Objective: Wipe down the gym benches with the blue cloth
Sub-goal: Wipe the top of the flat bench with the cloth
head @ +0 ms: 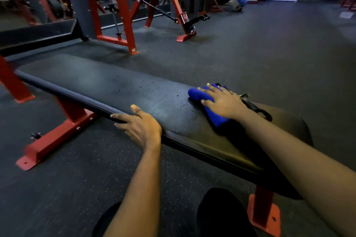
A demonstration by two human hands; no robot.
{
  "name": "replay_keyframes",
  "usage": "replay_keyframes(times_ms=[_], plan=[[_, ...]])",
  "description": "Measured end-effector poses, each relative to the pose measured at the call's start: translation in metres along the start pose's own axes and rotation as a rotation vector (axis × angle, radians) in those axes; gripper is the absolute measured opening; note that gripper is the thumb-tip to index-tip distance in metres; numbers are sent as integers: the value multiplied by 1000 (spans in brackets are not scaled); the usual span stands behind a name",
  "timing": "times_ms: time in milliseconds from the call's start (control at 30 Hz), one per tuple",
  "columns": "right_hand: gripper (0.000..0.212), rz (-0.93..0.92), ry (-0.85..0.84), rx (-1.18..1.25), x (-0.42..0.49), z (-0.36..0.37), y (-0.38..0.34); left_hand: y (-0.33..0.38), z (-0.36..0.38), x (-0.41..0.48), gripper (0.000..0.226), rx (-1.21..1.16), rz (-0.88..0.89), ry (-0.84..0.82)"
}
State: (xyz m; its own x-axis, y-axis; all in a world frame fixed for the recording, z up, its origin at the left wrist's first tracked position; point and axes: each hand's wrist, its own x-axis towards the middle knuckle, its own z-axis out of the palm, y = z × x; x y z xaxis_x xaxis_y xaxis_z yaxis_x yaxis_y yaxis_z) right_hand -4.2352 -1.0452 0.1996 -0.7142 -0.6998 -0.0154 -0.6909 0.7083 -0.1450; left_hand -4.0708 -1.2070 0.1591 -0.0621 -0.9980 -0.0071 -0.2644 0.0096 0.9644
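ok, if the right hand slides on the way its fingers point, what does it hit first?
Nothing in the way: right hand, flat on the blue cloth, points diagonally across bare bench top toward its far edge. Beyond that, floor, though depth is unclear.

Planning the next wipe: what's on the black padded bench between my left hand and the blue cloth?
Head view: only bare black padded bench, lightly specked, between left hand and blue cloth.
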Motion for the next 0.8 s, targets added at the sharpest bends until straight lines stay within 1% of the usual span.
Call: replay_keyframes(times_ms=[67, 133, 167, 267, 333, 433, 500, 567, 633, 733, 800], plan=[[55, -118, -1, -9, -25, 3, 11, -1, 1, 2, 73, -5, 0, 3], [54, -139, -12, -1, -30, 2, 24, -1, 2, 2, 73, -8, -6, 3], [54, -111, -21, -5, -22, 1, 24, -1, 1, 2, 72, -8, -10, 9], [54, 67, -21, 0, 20, -3, 2, 0, 1, -1, 72, -4, -2, 7], [55, 82, -21, 3, 45, -2, -20, -2, 1, -1, 73, -2, -1, 1], [54, -41, -28, -2, 47, 1, -33, -4, 1, 0, 73, 4, 3, 8], [53, -197, 9, -5, 28, 5, -23, -3, 1, 1, 73, 7, 10, 11], [54, -287, 19, 34, 14, 6, -4, -4, 1, 2, 73, 15, 12, 9], [54, -215, -11, 46, 21, 4, 8, -5, 1, 2, 73, 19, 7, 12], [53, -27, -24, 44, 52, 0, -7, -5, 2, 2, 73, 24, 17, 9], [53, -11, -25, 39, 66, 0, -28, -6, 3, 2, 73, 20, 20, 8]])
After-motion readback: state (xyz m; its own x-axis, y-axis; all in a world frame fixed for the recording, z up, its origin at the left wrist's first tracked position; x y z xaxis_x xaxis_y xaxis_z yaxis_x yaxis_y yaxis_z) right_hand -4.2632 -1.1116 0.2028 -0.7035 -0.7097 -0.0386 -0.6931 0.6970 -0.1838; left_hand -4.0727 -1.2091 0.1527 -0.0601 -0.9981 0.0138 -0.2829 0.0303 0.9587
